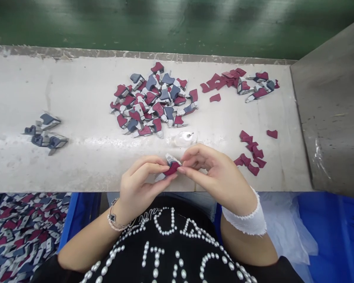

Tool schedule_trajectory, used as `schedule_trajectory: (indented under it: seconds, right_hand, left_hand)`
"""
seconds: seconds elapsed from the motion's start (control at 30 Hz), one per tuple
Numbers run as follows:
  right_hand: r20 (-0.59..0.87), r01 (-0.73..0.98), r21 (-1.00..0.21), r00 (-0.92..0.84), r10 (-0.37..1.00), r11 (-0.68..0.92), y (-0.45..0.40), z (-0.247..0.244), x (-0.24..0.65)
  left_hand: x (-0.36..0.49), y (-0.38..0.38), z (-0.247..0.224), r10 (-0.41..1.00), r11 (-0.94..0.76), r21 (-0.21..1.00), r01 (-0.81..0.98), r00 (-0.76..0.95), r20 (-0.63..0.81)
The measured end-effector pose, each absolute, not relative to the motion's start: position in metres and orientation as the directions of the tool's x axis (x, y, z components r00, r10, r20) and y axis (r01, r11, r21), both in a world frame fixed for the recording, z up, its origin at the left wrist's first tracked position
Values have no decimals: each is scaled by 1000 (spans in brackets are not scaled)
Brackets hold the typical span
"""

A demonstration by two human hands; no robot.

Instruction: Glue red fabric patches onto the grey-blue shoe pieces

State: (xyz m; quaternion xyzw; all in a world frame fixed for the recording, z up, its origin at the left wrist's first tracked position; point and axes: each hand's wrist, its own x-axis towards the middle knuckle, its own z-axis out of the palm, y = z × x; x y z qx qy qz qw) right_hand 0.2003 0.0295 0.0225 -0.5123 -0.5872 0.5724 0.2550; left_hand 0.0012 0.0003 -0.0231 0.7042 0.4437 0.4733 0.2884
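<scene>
Left hand [140, 182] and right hand [214, 169] were clamped on a maroon-and-white angular part [172, 168] above the scuffed off-white table [87, 98]; flat green panel [165, 27] stood beyond them, grey metal partition [333, 106] to their right.

The fingers [155, 168] of the left hand [137, 186] partly cover the small white-and-maroon part [172, 169]. The left edge crops the white counter [88, 161]. The lower-left blue plastic bin [76, 212] extends beyond the frame. Markings on the lower-right blue plastic bin [321, 220] are illegible.
</scene>
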Motion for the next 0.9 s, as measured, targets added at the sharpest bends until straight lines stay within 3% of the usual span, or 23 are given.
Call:
schedule_trajectory:
  seconds: [0.23,0.53,0.77,0.9]
  right_hand:
    - [-347,300,-929,-508,789,-216,37,26,201]
    - [-360,220,-933,-590,723,-285,38,19,200]
    - [-276,431,-901,-475,836,-52,25,27,189]
    - [-280,449,-893,-484,829,-39,22,30,188]
  left_hand:
    - [-3,-1,-23,933,-348,904,249,183,309]
    - [-5,-1,-21,902,-420,879,225,212,377]
    - [-6,-1,-19,888,-448,860,244,231,397]
    - [-10,-1,-17,873,-478,833,278,251,418]
